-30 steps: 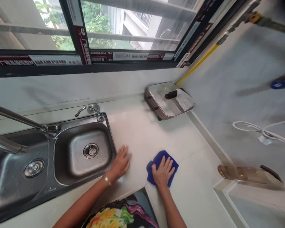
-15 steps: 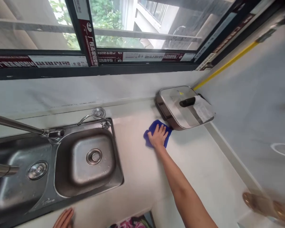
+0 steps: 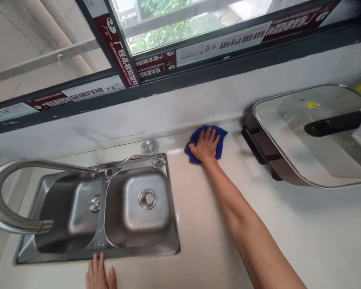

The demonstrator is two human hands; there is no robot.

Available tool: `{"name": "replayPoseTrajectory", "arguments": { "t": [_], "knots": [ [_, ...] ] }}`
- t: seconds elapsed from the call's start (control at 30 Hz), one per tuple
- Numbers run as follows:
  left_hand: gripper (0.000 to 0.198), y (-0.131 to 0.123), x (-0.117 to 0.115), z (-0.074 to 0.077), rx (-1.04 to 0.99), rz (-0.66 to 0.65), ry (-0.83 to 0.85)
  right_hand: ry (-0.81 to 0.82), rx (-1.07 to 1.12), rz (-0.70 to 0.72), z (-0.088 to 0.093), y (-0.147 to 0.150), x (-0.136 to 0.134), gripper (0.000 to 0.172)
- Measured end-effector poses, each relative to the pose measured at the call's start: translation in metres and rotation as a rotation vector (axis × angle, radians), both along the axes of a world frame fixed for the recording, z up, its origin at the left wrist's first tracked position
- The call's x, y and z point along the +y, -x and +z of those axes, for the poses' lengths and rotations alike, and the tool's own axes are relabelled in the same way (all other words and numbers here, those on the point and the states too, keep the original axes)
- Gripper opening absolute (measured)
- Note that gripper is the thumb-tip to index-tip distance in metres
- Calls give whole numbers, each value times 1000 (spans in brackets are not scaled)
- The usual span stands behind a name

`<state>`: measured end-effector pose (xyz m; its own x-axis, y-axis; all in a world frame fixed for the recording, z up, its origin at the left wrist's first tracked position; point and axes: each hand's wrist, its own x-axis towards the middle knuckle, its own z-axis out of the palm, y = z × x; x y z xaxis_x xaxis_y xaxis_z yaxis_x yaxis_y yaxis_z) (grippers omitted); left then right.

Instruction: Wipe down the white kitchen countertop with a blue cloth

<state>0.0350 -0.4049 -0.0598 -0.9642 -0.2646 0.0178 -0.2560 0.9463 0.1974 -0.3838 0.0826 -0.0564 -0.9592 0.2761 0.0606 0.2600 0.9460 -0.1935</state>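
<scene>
My right hand (image 3: 206,147) lies flat with its fingers spread on a blue cloth (image 3: 195,154), pressing it against the white countertop (image 3: 204,224). The cloth sits by the back wall, between the sink and an electric pan. At the lower edge of the view, my left hand (image 3: 98,273) rests on the counter, fingers stretched out, its fingertips close to the sink's front rim. A double-bowl stainless steel sink (image 3: 173,224) is set into the counter on the left.
A big curved faucet (image 3: 6,218) arches over the left bowl, and a thin spout (image 3: 132,157) stands behind the right one. A round metal strainer (image 3: 149,146) sits behind the sink. The lidded electric pan (image 3: 289,152) occupies the right side. A dark window frame (image 3: 156,90) runs above.
My right hand has slid the cloth back to the wall, away from the pan's side. My left hand has come further into view beside the sink. The camera view has shifted and tilted.
</scene>
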Motion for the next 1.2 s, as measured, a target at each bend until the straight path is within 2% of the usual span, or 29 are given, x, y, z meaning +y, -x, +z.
{"name": "replayPoseTrajectory", "arguments": {
  "t": [0.07,0.27,0.43,0.63,0.83,0.97,1.1,1.2],
  "knots": [
    [66,1,-1,0,23,11,18,28,37,71,3,-5,-18,85],
    [60,3,-5,-4,80,-7,39,127,106,433,19,-26,-70,71],
    [57,2,-5,-7,115,-21,24,200,135,618,27,-64,-83,64],
    [56,4,-2,-8,118,-14,-3,243,134,770,27,-170,-79,69],
    [56,4,6,-5,142,-33,-41,183,102,759,32,-284,-83,77],
    [54,0,8,-4,173,-41,-89,100,88,755,27,-353,-78,80],
    [53,-3,7,-5,197,-64,-117,36,69,758,22,-410,-70,85],
    [52,-3,7,-6,225,-70,-123,-9,26,752,25,-433,-71,86]
  ]
}}
